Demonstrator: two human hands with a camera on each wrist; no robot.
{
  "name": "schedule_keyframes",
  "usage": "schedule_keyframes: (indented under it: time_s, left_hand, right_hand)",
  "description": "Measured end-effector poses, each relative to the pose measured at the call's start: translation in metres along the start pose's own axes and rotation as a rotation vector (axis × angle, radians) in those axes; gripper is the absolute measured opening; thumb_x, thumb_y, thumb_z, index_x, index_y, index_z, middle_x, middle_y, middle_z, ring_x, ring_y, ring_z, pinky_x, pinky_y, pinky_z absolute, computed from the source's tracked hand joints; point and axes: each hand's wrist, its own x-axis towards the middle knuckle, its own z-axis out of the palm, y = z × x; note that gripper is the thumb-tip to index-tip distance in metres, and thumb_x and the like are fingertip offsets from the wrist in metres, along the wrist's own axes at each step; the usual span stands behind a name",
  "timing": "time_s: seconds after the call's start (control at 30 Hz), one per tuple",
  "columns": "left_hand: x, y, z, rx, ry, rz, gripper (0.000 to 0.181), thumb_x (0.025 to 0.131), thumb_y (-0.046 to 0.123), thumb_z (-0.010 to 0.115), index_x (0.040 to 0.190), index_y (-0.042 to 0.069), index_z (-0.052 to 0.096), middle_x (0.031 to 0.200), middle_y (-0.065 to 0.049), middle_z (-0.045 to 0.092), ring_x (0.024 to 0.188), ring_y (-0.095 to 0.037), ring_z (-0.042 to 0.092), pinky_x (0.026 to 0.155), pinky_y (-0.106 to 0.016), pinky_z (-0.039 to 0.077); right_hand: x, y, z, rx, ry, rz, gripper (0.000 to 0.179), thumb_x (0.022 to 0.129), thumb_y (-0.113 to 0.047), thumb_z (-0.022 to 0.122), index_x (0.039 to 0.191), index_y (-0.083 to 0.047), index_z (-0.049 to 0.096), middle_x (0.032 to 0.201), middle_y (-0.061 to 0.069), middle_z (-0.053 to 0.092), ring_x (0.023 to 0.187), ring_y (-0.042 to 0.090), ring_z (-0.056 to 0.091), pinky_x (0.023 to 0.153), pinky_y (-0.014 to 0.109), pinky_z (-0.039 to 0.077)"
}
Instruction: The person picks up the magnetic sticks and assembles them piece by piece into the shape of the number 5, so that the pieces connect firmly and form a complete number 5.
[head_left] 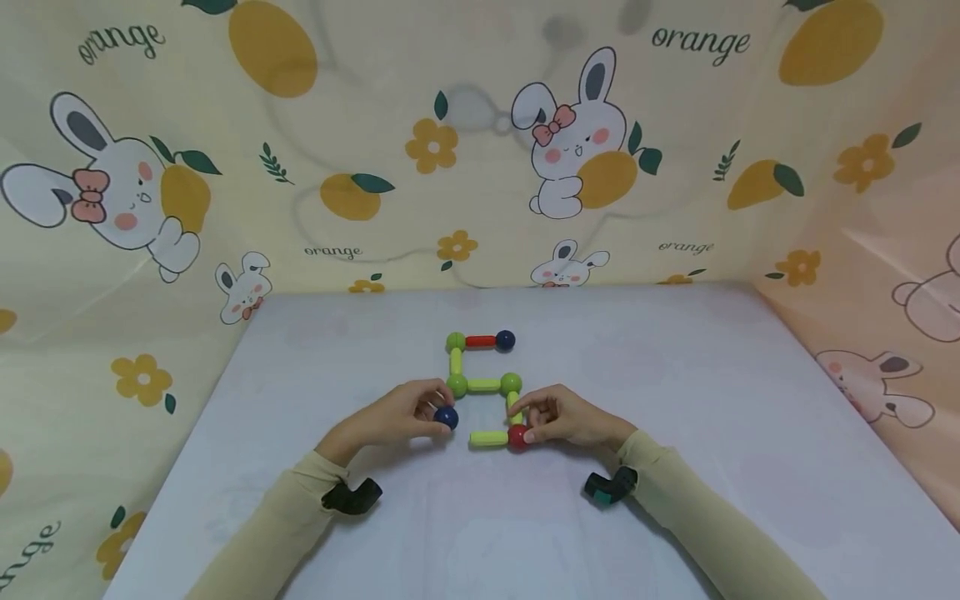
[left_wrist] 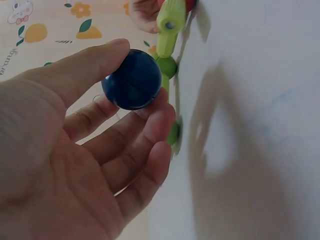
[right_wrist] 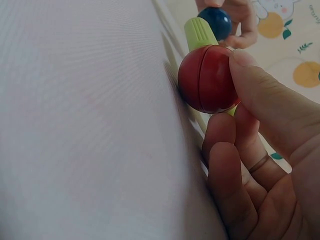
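Observation:
My left hand (head_left: 397, 417) pinches a dark blue ball (left_wrist: 132, 80) between thumb and fingertips, left of a flat figure of balls and rods. Thumb and fingers of my right hand (head_left: 566, 417) grip the red ball (right_wrist: 207, 80) at the figure's near right corner, the index finger lying along the green rod (head_left: 513, 407) above it. From the red ball a green rod (head_left: 489, 438) points left, its end free and facing the blue ball. Farther back are green balls (head_left: 511, 383), joined by a green rod (head_left: 483, 386). The far end has a red rod (head_left: 481, 342) and another dark blue ball (head_left: 506, 340).
The figure lies on a white tabletop (head_left: 675, 358). Behind and at the sides hangs a cloth (head_left: 480, 208) printed with rabbits and oranges. Each wrist carries a small black device (head_left: 352, 497) over a beige sleeve (head_left: 262, 525).

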Motion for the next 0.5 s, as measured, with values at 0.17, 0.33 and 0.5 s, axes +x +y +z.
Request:
schedule_keyframes:
  time_s: [0.17,0.33,0.5]
  left_hand:
    - [0.004,0.000,0.010,0.016,-0.046,-0.020,0.033,0.092,0.021,0.076,0.118,0.009,0.060,0.115,-0.010,0.067,0.087,-0.015,0.057,0.076,-0.024,0.049]
    - [0.007,0.000,0.018,0.016,-0.087,-0.023,0.031,0.091,0.018,0.077,0.117,0.010,0.061,0.117,-0.009,0.069,0.091,-0.013,0.060,0.081,-0.024,0.052]
    - [0.008,-0.002,0.022,0.004,-0.086,-0.027,0.030,0.090,0.016,0.077,0.116,0.011,0.061,0.116,-0.009,0.070,0.090,-0.013,0.062,0.081,-0.025,0.053]
  right_hand:
    - [0.000,0.000,0.000,-0.013,0.004,0.002,0.039,0.093,-0.006,0.071,0.130,0.006,0.063,0.076,-0.004,0.055,0.067,0.001,0.049,0.062,0.017,0.043]
    - [0.000,0.000,-0.001,-0.019,0.005,0.008,0.039,0.093,-0.006,0.071,0.130,0.005,0.063,0.077,-0.003,0.055,0.067,0.001,0.049,0.063,0.017,0.043]
    - [0.000,0.000,0.000,-0.003,-0.002,0.008,0.039,0.093,-0.006,0.071,0.130,0.005,0.062,0.078,-0.003,0.056,0.068,0.002,0.050,0.064,0.016,0.044]
